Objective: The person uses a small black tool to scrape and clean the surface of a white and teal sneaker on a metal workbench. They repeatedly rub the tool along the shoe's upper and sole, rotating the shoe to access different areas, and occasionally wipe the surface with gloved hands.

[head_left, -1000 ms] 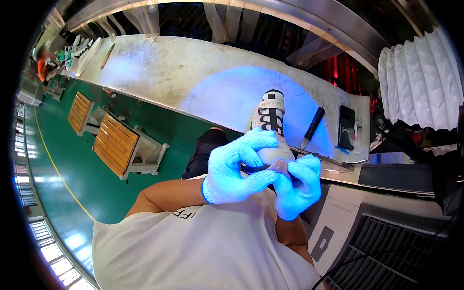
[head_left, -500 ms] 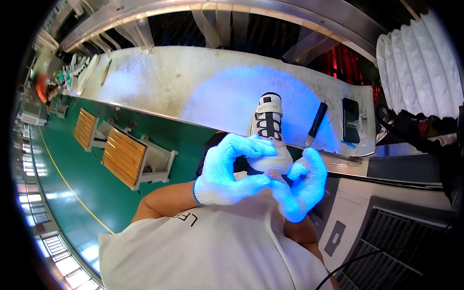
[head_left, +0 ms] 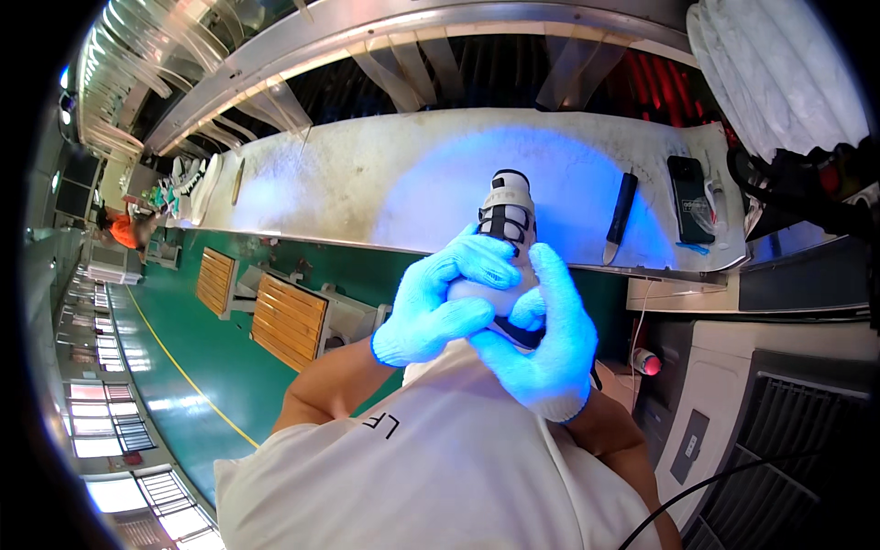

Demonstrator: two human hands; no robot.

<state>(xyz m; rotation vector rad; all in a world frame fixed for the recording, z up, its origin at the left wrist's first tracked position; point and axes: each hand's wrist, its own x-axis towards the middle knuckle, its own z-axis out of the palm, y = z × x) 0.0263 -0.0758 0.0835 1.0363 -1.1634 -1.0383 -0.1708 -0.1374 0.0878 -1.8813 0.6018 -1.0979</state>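
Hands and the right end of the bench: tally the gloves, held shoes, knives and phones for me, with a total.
Gloves: 2
Held shoe: 1
Knife: 1
Phone: 1
Total: 5

**Pale T-Shirt [head_left: 431, 477], Blue-Lit Knit**

The person's left hand [head_left: 426, 298] and right hand [head_left: 555, 353] wear knitted gloves [head_left: 412, 330], glowing vivid blue where light strikes and whiter toward the right cuff [head_left: 564, 407]. A deeper blue hem [head_left: 374, 352] edges the left cuff. The shirt is short-sleeved and loosely creased, with black lettering [head_left: 391, 427] across the chest and bare forearms below its sleeves.
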